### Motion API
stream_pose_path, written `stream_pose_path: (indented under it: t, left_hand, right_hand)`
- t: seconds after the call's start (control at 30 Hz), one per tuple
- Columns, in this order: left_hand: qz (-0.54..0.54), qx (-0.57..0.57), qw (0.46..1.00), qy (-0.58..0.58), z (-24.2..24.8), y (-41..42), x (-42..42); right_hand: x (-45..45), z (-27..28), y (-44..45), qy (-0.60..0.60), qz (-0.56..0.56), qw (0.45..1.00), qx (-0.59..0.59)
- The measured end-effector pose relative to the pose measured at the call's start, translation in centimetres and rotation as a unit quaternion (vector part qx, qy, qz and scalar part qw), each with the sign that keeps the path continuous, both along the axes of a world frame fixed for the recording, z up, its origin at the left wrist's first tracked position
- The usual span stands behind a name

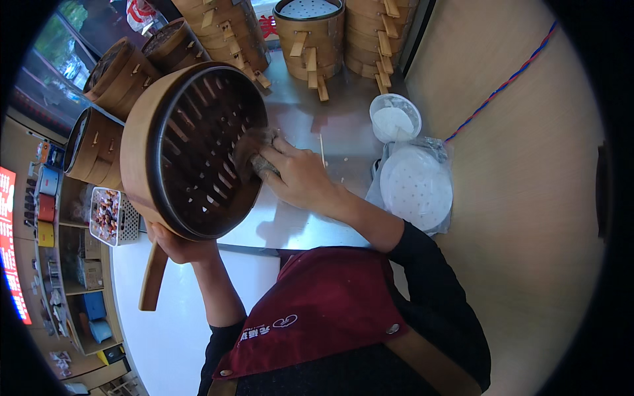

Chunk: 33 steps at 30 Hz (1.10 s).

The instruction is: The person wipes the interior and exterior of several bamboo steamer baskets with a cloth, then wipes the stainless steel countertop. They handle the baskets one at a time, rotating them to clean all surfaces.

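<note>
A round bamboo steamer basket (136,148) with a dark rim and a slatted base is raised and tilted, its inside towards the camera. My left hand (179,243) grips its lower edge beside the wooden handle, which points down. In my right hand (297,171) is a bunched brown-grey cloth (252,148), held at the right side of the steamer's inside. Small light bits or gaps show among the slats; which they are I cannot tell. The fingers of my left hand behind the basket are hidden.
Stacked bamboo steamers (309,49) stand at the back of the metal counter (292,114), more (116,81) at the left. On the right lie a plastic tub of white powder (395,119) and bagged perforated steamer liners (416,188). A white basket (116,218) stands left, near shelves.
</note>
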<state>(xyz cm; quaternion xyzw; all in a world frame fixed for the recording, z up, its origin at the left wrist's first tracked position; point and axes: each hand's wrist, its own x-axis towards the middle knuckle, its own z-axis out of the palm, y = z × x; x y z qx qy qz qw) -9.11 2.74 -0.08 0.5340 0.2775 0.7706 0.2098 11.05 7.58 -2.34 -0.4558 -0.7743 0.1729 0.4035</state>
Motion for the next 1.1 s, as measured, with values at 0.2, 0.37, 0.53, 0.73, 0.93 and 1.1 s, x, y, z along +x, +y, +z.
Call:
stream_pose_path:
  t: [0.2,0.37,0.53,0.73,0.93,1.1]
  left_hand:
    - [-0.015,-0.005,0.996,-0.093,-2.5,0.7,-1.6]
    - [0.089,-0.019,0.994,-0.059,-2.8,0.6,-3.1]
    - [0.012,-0.066,0.984,-0.168,-0.1,0.0,-1.7]
    - [-0.047,-0.041,0.975,-0.215,1.5,0.5,-2.4]
    - [-0.047,-0.094,0.941,-0.323,1.6,0.8,-1.6]
    - [-0.051,-0.106,0.953,-0.279,2.2,0.7,-0.1]
  right_hand:
    - [2.0,-0.8,1.0,0.376,0.247,0.791,-0.414]
    - [4.2,-0.9,1.0,0.212,0.083,0.926,-0.302]
    - [6.7,0.3,0.9,0.291,0.020,0.917,-0.271]
    - [10.0,2.7,1.6,0.682,0.169,0.652,-0.284]
    - [10.0,4.3,-0.1,0.751,0.255,0.565,-0.230]
    - [6.4,4.4,-3.0,0.598,0.378,0.698,-0.109]
